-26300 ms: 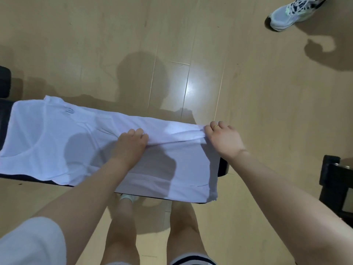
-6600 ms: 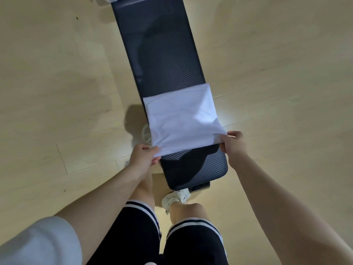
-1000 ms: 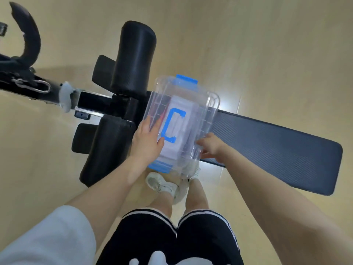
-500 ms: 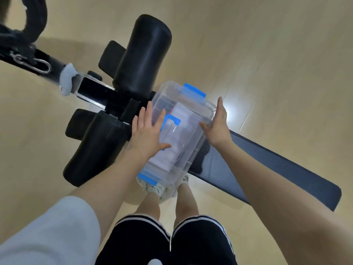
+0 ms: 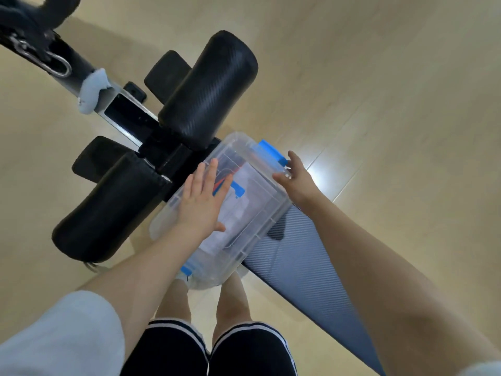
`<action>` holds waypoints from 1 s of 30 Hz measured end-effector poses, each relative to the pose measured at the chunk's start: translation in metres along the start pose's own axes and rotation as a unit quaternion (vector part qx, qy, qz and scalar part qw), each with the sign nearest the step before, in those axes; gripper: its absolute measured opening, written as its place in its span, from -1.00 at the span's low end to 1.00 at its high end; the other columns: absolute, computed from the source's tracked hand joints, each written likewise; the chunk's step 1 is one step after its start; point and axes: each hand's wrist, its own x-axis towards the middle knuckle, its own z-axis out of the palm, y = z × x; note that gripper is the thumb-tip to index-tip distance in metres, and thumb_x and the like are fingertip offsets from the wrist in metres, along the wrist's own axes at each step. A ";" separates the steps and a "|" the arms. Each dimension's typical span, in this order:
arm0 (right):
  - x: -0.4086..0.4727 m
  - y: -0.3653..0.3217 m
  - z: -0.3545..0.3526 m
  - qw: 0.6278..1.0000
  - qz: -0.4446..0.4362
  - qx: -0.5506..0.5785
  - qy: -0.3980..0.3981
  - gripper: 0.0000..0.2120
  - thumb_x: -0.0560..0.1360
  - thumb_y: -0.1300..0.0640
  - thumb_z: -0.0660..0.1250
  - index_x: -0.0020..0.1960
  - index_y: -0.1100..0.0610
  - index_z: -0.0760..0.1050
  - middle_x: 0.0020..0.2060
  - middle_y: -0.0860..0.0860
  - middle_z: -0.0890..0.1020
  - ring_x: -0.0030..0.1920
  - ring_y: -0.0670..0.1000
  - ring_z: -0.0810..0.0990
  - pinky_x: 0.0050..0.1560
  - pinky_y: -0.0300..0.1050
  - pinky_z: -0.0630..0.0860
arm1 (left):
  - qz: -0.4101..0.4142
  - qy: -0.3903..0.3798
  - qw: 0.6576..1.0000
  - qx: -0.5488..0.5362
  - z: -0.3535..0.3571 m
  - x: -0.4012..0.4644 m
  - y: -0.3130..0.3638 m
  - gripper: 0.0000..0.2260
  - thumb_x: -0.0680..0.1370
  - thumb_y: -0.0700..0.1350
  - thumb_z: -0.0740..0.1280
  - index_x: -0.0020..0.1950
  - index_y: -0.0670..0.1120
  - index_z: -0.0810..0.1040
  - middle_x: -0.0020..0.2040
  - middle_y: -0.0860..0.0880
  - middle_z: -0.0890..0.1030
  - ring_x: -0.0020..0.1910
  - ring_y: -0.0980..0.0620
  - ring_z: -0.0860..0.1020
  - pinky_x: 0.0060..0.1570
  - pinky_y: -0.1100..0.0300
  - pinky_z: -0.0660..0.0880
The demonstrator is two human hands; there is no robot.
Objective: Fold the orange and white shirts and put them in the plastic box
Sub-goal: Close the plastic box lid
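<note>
**On the bench, the box is being shut**

On the bench (image 5: 311, 270), at the end nearest the two black foam rollers (image 5: 208, 88), sits the clear plastic box (image 5: 260, 213) with its lid already laid on top. Through the clear plastic a folded white shirt (image 5: 238, 210) shows, lying flat inside; a sliver of orange (image 5: 221, 181) peeps out beside the left hand's fingers, most likely the orange shirt, though too little of it is visible to be sure.

The left hand (image 5: 200, 204) lies flat on the lid, fingers straight and spread, pressing down near the blue handle (image 5: 238, 189). The right hand (image 5: 295, 177) is at the far end of the box, its fingers curled at the lid's edge just beside the blue clip (image 5: 271, 153); whether it truly grips the edge or only pushes on it cannot be told from here. A second blue clip (image 5: 185, 270) shows at the near end, partly behind the left forearm.

Judging by how things lie, the folding is done and at least the white shirt is packed, so the task looks almost over. What seems left is to seat the lid and snap both clips. Whether either clip is fastened already cannot be made out.
</note>
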 end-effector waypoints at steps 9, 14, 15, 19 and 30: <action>-0.001 -0.011 0.015 0.973 -0.076 -0.192 0.107 -0.64 0.52 0.28 0.19 0.31 0.12 0.41 0.20 0.13 0.41 0.18 0.13 0.44 0.13 -0.07 0.40 | -0.065 0.095 0.947 -0.298 0.016 -0.034 -0.024 -0.29 0.52 0.05 0.29 0.52 -0.11 -0.01 0.55 -0.11 -0.10 0.53 -0.11 -0.06 0.47 -0.03 0.03; -0.013 -0.003 0.026 0.968 -0.064 -0.197 0.144 -0.55 0.54 0.21 0.19 0.41 0.07 0.26 0.38 0.09 0.31 0.34 0.16 0.30 0.29 0.00 0.31 | -0.256 0.106 0.863 -0.422 0.046 -0.078 -0.042 -0.37 0.56 -0.01 0.24 0.51 -0.14 0.01 0.53 -0.14 0.07 0.49 -0.13 0.11 0.42 -0.04 0.21; -0.020 -0.001 0.030 0.971 -0.038 -0.170 0.164 -0.48 0.54 0.19 0.21 0.46 0.09 0.16 0.44 0.09 0.22 0.40 0.15 0.23 0.35 0.00 0.25 | -0.284 0.091 0.834 -0.464 0.048 -0.086 -0.042 -0.37 0.55 0.00 0.26 0.51 -0.15 0.04 0.51 -0.16 0.13 0.46 -0.14 0.18 0.37 -0.01 0.27; -0.054 0.002 0.060 0.971 0.129 0.084 0.184 -0.29 0.54 0.20 0.23 0.51 0.00 -0.16 0.46 0.11 0.19 0.35 0.14 0.33 0.25 0.02 0.35 | -0.398 -0.037 0.623 -0.673 0.062 -0.088 -0.036 -0.53 0.51 0.03 0.32 0.29 -0.23 0.33 0.17 -0.17 0.51 0.05 -0.10 0.50 0.03 0.06 0.46; -0.053 -0.009 0.073 0.976 0.105 0.175 0.070 -0.19 0.54 0.29 0.17 0.46 -0.19 -0.30 0.24 0.02 0.45 0.09 0.07 0.50 -0.13 -0.08 0.50 | -0.476 -0.005 0.516 -0.712 0.077 -0.084 -0.038 -0.69 0.44 -0.03 0.42 0.00 -0.26 0.55 -0.07 -0.18 0.61 -0.04 -0.18 0.59 0.05 -0.05 0.55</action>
